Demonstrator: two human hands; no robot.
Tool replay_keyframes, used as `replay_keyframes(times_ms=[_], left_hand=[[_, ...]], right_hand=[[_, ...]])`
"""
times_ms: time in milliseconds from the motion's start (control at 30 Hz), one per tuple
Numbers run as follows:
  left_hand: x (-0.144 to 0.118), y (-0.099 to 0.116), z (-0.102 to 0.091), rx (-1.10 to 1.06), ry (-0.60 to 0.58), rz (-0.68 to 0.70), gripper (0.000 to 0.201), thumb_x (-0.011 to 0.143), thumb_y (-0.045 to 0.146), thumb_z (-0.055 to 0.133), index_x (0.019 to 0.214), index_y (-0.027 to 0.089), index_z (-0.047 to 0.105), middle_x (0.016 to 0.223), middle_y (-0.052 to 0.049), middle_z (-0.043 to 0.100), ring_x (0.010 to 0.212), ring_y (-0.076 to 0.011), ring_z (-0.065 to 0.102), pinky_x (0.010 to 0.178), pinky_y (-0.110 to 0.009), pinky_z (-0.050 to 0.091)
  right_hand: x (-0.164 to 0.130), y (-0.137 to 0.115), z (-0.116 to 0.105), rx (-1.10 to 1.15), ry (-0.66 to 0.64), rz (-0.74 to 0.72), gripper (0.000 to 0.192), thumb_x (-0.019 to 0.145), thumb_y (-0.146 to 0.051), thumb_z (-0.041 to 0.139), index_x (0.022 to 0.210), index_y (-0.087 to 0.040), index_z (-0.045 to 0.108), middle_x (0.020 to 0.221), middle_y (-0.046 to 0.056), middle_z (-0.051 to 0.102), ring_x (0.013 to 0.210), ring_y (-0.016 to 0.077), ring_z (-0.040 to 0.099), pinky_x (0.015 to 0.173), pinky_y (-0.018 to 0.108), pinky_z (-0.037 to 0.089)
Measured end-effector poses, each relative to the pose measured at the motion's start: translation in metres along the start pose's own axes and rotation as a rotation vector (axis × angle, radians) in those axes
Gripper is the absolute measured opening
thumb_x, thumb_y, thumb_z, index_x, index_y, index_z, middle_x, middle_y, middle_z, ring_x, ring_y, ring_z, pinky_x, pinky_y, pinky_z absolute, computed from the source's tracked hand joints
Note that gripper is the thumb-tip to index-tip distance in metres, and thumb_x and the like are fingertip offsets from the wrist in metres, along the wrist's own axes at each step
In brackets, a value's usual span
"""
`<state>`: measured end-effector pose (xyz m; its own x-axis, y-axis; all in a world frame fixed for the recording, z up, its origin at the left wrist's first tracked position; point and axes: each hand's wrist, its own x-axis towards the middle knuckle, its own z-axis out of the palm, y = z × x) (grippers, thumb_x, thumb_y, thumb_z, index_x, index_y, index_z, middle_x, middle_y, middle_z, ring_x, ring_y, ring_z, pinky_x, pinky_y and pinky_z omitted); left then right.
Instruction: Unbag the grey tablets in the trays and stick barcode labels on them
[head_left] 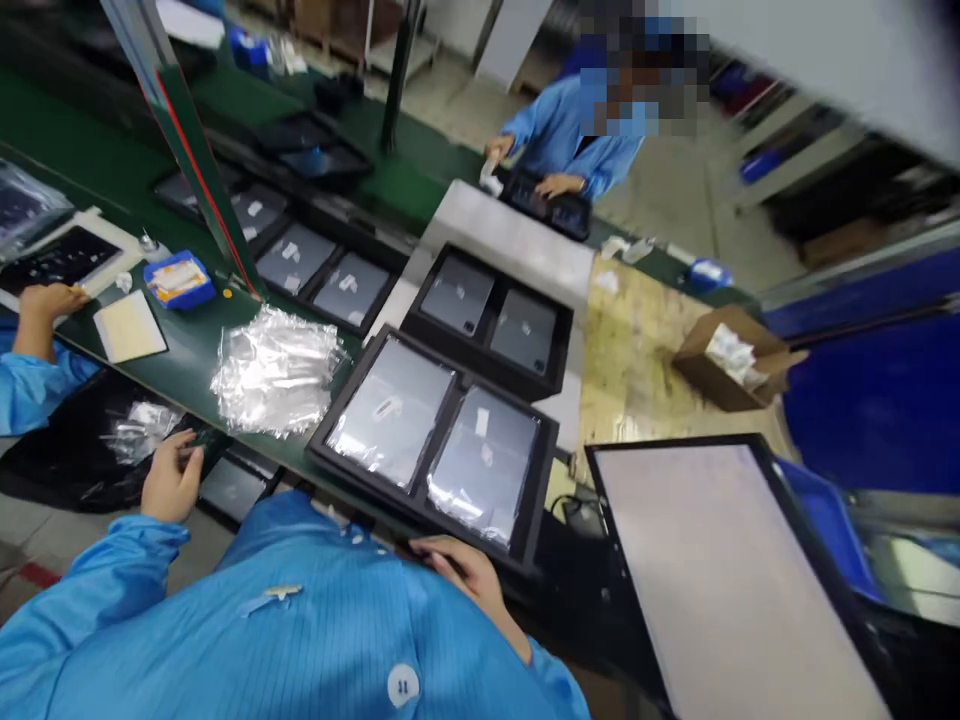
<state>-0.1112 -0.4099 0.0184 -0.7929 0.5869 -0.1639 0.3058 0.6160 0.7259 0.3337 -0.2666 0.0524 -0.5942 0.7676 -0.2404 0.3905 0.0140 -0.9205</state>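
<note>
My left hand (171, 478) is at the table's near edge on the left, its fingers loosely bent and apart with nothing visible in them. Close to it, partly under the edge, lies another dark tray (234, 487). My right hand (471, 582) is in front of my body by the near side of a black foam tray (435, 470), fingers stretched out. Whether it touches the tray I cannot tell. Two tablets in clear film, the left tablet (391, 408) and the right tablet (484, 465), lie side by side in that tray. Behind it, a second black tray (487, 345) holds two unwrapped grey tablets.
A pile of clear plastic sleeves (277, 370) lies on the green table left of the trays. A large pale-screened panel (742, 570) stands at right, before an open cardboard box (727, 360). One co-worker's sleeve (34, 385) shows at left; another person (592, 140) works across the table.
</note>
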Motion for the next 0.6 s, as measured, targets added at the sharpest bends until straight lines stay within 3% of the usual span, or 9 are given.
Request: replay_keyframes(times_ms=[67, 100, 167, 200, 267, 333, 400, 500, 600], left_hand=[[-0.003, 0.035, 0.021, -0.093, -0.047, 0.072, 0.037, 0.090, 0.031, 0.054, 0.122, 0.014, 0.048, 0.146, -0.022, 0.050, 0.110, -0.0317, 0.068, 0.103, -0.054, 0.054], [-0.002, 0.052, 0.033, -0.126, -0.095, 0.112, 0.038, 0.089, 0.032, 0.055, 0.122, 0.015, 0.048, 0.149, -0.022, 0.048, 0.111, -0.0308, 0.069, 0.102, -0.052, 0.055], [0.003, 0.082, 0.056, -0.157, -0.211, 0.178, 0.046, 0.091, 0.037, 0.056, 0.131, 0.017, 0.047, 0.155, -0.019, 0.045, 0.123, -0.0310, 0.065, 0.107, -0.049, 0.054], [0.006, 0.095, 0.066, -0.161, -0.273, 0.194, 0.053, 0.091, 0.040, 0.056, 0.138, 0.018, 0.044, 0.158, -0.019, 0.043, 0.132, -0.0320, 0.061, 0.111, -0.048, 0.051], [0.010, 0.111, 0.083, -0.148, -0.385, 0.185, 0.073, 0.090, 0.050, 0.056, 0.151, 0.015, 0.036, 0.162, -0.022, 0.041, 0.146, -0.0359, 0.049, 0.119, -0.051, 0.044], [0.011, 0.114, 0.095, -0.133, -0.492, 0.163, 0.089, 0.085, 0.061, 0.059, 0.155, 0.010, 0.035, 0.160, -0.025, 0.043, 0.148, -0.0390, 0.045, 0.124, -0.052, 0.038], [0.009, 0.106, 0.105, -0.140, -0.603, 0.168, 0.099, 0.078, 0.070, 0.061, 0.154, 0.009, 0.041, 0.158, -0.024, 0.047, 0.147, -0.0398, 0.047, 0.127, -0.050, 0.035], [0.018, 0.087, 0.115, -0.164, -0.702, 0.224, 0.104, 0.073, 0.083, 0.057, 0.151, 0.014, 0.051, 0.157, -0.021, 0.050, 0.149, -0.0393, 0.045, 0.129, -0.049, 0.032], [0.069, 0.088, 0.116, -0.126, -0.668, 0.258, 0.093, 0.083, 0.087, 0.038, 0.140, 0.019, 0.063, 0.150, -0.021, 0.056, 0.146, -0.0389, 0.049, 0.122, -0.050, 0.042]], right_hand=[[0.003, 0.002, -0.035, -0.110, 0.330, -0.157, 0.031, 0.100, -0.045, 0.054, 0.100, -0.024, 0.076, 0.111, 0.010, 0.077, 0.110, 0.0285, 0.072, 0.103, 0.045, 0.055], [0.006, 0.005, -0.051, -0.193, 0.506, -0.161, 0.032, 0.098, -0.047, 0.055, 0.102, -0.022, 0.074, 0.119, 0.013, 0.075, 0.118, 0.0305, 0.068, 0.109, 0.048, 0.051], [0.012, 0.015, -0.076, -0.343, 0.749, -0.021, 0.051, 0.092, -0.056, 0.056, 0.120, -0.016, 0.069, 0.141, 0.021, 0.064, 0.136, 0.0373, 0.057, 0.119, 0.054, 0.040], [0.017, 0.023, -0.084, -0.378, 0.795, 0.104, 0.068, 0.088, -0.062, 0.054, 0.132, -0.011, 0.064, 0.148, 0.024, 0.058, 0.141, 0.0412, 0.051, 0.120, 0.056, 0.037], [0.026, 0.039, -0.094, -0.356, 0.757, 0.362, 0.092, 0.085, -0.068, 0.046, 0.149, -0.002, 0.049, 0.150, 0.030, 0.053, 0.143, 0.0460, 0.049, 0.116, 0.057, 0.041], [0.036, 0.054, -0.097, -0.321, 0.666, 0.528, 0.095, 0.087, -0.066, 0.037, 0.153, 0.002, 0.044, 0.141, 0.032, 0.059, 0.134, 0.0469, 0.057, 0.107, 0.056, 0.049], [0.043, 0.065, -0.097, -0.346, 0.643, 0.587, 0.085, 0.090, -0.060, 0.032, 0.150, -0.002, 0.049, 0.129, 0.030, 0.067, 0.123, 0.0452, 0.065, 0.098, 0.054, 0.053], [0.050, 0.071, -0.097, -0.407, 0.714, 0.621, 0.070, 0.092, -0.049, 0.032, 0.143, -0.008, 0.058, 0.115, 0.025, 0.074, 0.112, 0.0414, 0.071, 0.091, 0.050, 0.056], [0.055, 0.067, -0.096, -0.474, 0.755, 0.680, 0.063, 0.092, -0.043, 0.034, 0.139, -0.010, 0.062, 0.106, 0.023, 0.076, 0.103, 0.0392, 0.074, 0.086, 0.048, 0.057]])
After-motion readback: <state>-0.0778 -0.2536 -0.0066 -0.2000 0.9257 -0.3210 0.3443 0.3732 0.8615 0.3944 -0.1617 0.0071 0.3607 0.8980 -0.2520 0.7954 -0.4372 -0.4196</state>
